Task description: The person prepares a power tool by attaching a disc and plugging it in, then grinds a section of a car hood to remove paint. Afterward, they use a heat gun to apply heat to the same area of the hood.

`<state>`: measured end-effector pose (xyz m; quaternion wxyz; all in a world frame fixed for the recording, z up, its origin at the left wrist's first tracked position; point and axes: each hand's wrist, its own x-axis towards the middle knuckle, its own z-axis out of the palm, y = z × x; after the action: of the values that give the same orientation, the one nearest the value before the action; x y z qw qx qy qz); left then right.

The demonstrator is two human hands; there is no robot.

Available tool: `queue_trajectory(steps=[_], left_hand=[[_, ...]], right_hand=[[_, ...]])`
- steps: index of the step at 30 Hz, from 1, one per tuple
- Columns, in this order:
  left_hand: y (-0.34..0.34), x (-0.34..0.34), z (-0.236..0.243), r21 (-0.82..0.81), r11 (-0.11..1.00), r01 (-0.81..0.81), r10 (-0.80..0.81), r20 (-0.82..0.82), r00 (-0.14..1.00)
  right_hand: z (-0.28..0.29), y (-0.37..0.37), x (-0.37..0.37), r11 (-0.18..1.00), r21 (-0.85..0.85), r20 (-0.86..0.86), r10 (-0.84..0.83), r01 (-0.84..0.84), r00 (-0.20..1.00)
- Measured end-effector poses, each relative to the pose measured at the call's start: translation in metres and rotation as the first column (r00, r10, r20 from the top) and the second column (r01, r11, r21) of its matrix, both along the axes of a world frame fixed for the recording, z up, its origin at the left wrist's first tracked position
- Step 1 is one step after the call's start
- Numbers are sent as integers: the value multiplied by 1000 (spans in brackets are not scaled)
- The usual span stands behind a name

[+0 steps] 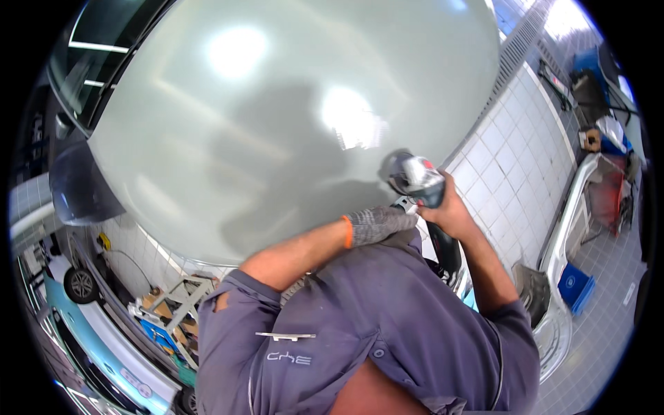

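My bare right hand (451, 209) is wrapped round an angle grinder (423, 181) with a silver head and a dark body. Its round dark disc (397, 170), blurred, is at the near right edge of a pale grey-green car bonnet (180, 152); whether it touches the paint I cannot tell. Close beside it, my left hand (382, 225), in a grey knitted glove with an orange cuff, is closed at the tool's near side, its fingertips partly hidden. The dark rear of the tool runs down past my right wrist.
White floor tiles (508, 162) lie right of the bonnet. Beyond them are a loose white car body panel (557, 277) and a blue bin (575, 287). At lower left stand a metal step frame (181, 304) and a light-blue car (97, 339). A dark wing mirror (63, 126) is at upper left.
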<state>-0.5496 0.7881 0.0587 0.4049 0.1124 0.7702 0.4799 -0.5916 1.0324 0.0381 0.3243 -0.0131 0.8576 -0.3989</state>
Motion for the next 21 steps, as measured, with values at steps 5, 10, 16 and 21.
queue_trajectory(steps=[5,10,16,21], left_hand=[[-50,-43,-43,-542,780,-313,-339,-786,517],[-63,-79,-88,-630,761,-158,-434,-674,598],[-96,-41,-94,-713,701,6,-550,-534,642],[-59,-86,-93,-606,786,-122,-472,-716,514]], right_hand=[[21,37,-14,951,53,-65,-300,304,952],[22,57,-39,917,-42,-157,-398,396,904],[10,82,-33,821,-227,-73,-551,524,831],[27,47,-55,824,-325,-49,-504,463,862]])
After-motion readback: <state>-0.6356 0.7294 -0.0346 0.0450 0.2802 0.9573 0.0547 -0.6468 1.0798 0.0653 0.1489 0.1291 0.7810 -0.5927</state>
